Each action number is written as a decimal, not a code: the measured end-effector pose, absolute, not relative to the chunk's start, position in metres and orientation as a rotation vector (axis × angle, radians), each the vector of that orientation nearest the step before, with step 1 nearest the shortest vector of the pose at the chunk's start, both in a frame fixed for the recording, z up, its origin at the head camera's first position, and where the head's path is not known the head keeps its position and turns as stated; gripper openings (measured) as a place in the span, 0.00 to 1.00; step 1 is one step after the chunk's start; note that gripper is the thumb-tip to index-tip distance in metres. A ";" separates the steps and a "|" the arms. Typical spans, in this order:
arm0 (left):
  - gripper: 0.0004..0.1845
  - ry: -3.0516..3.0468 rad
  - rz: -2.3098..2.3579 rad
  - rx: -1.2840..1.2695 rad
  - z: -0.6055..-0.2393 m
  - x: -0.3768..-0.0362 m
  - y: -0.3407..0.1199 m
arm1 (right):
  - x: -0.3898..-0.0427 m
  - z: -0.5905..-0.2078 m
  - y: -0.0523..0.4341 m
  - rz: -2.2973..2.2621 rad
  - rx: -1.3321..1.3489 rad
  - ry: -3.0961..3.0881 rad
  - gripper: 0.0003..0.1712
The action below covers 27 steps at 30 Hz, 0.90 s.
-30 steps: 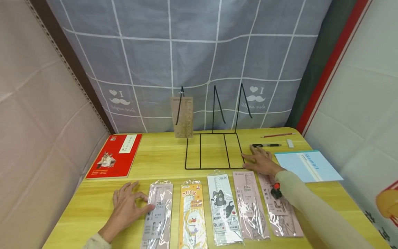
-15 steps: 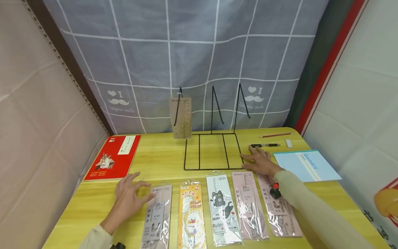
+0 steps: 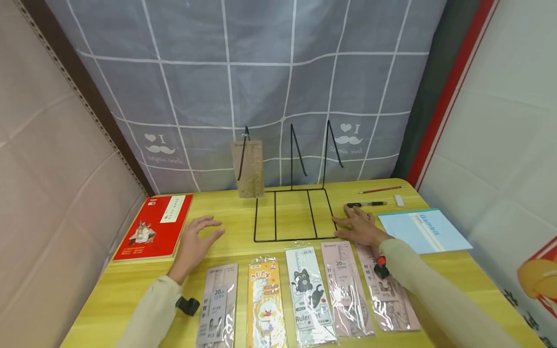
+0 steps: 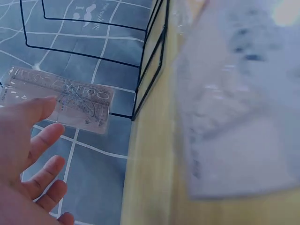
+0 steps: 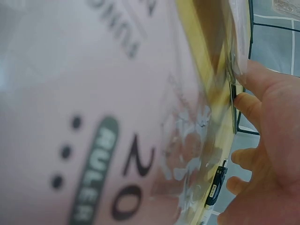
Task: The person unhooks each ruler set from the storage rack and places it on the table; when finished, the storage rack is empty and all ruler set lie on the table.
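A black wire rack point(image 3: 290, 213) stands at the back middle of the yellow table point(image 3: 226, 212), with one brown ruler pack point(image 3: 248, 168) hanging on its left hook. Several packaged rulers lie in a row along the front: grey point(image 3: 217, 304), yellow duck point(image 3: 265, 304), cat point(image 3: 310, 295) and two pink ones point(image 3: 346, 290). My left hand point(image 3: 197, 239) hovers open and holds nothing, between the grey pack and the rack. My right hand point(image 3: 358, 224) lies flat on the table, fingers touching the rack's front right corner. In the left wrist view the left hand point(image 4: 28, 159) is spread below the hanging pack point(image 4: 61, 98).
A red notebook point(image 3: 152, 227) lies at the left. At the right are a light blue notebook point(image 3: 424, 231), a black pen point(image 3: 367, 204), a red pencil point(image 3: 383, 189) and a white eraser point(image 3: 399, 200). A grey checked cloth hangs behind the table.
My left hand has left the grey ruler pack and moved away from me towards the rack, empty. My right hand has stayed at the rack's corner.
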<state>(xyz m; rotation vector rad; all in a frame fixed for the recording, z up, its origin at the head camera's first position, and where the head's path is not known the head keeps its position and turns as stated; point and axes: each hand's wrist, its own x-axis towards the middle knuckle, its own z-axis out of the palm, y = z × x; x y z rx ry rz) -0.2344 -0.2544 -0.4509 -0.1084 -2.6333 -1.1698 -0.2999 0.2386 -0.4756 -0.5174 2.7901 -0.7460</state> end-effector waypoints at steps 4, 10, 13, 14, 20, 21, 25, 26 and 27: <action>0.21 -2.599 -1.185 -0.098 -0.446 -0.262 -0.245 | -0.297 -0.475 0.238 -0.742 -0.524 2.793 0.36; 0.20 -2.513 -1.211 -0.086 -0.439 -0.298 -0.238 | -0.298 -0.477 0.238 -0.714 -0.523 2.807 0.36; 0.20 -2.486 -1.212 -0.118 -0.428 -0.312 -0.238 | -0.299 -0.478 0.237 -0.709 -0.529 2.805 0.36; 0.20 -2.481 -1.212 -0.128 -0.423 -0.316 -0.238 | -0.299 -0.478 0.238 -0.709 -0.532 2.803 0.36; 0.23 -2.452 -1.242 -0.181 -0.399 -0.341 -0.236 | -0.299 -0.476 0.237 -0.701 -0.534 2.804 0.36; 0.24 -2.450 -1.243 -0.188 -0.395 -0.345 -0.236 | -0.299 -0.475 0.237 -0.701 -0.532 2.805 0.36; 0.23 -2.464 -1.225 -0.202 -0.386 -0.363 -0.234 | -0.298 -0.474 0.236 -0.708 -0.533 2.804 0.36; 0.23 -2.466 -1.221 -0.204 -0.384 -0.366 -0.233 | -0.298 -0.474 0.236 -0.706 -0.530 2.804 0.36; 0.23 -2.468 -1.219 -0.206 -0.382 -0.370 -0.231 | -0.298 -0.475 0.237 -0.700 -0.525 2.804 0.36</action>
